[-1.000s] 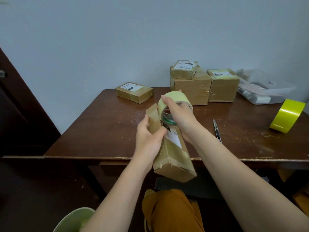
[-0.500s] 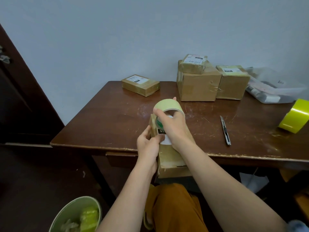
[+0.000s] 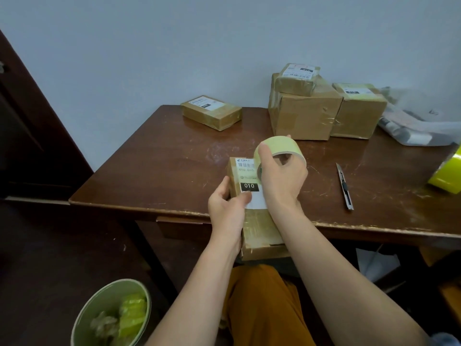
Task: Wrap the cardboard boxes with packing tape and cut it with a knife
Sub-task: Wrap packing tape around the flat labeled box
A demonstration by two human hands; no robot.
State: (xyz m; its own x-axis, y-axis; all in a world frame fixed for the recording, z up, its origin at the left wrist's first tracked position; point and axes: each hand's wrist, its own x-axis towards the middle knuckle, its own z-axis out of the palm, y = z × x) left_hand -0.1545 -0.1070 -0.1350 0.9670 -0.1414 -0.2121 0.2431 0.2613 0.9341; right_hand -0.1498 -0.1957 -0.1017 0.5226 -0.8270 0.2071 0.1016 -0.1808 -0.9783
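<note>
Cardboard box partly hidden behind both wrists.

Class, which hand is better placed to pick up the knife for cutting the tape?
Probably the right hand: the knife lies on its side; the left hand steadies the box.

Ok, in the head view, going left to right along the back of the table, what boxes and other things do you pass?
Flat labelled cardboard box → large brown cardboard box with a small taped box on top → medium labelled cardboard box → clear plastic bags → bright yellow tape roll at the frame's right edge.
</note>
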